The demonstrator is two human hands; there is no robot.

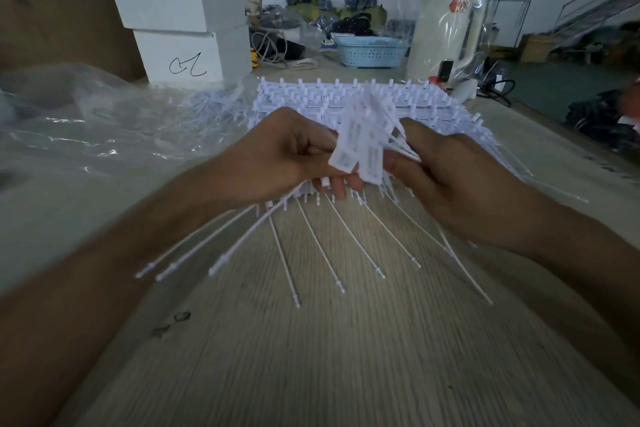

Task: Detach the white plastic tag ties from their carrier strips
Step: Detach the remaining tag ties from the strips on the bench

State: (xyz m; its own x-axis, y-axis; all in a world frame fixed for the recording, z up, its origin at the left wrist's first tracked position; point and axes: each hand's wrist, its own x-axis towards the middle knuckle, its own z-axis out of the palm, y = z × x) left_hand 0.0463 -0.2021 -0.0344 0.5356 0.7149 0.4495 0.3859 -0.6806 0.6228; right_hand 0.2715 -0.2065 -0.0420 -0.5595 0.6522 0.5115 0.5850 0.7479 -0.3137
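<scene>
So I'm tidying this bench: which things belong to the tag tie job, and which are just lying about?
Job:
left hand and right hand, both gripping the bunch of tag ties
stack of tie strips
loose ties

Lying about:
white boxes
blue basket
clear plastic bag

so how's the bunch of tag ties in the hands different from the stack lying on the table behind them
The bunch of tag ties is gripped by the left hand and right hand, lifted off the table; the stack lies flat on it. The bunch's tails fan loosely downward, while the stack's ties sit in orderly rows. The bunch is far smaller. Both are white plastic.
</scene>
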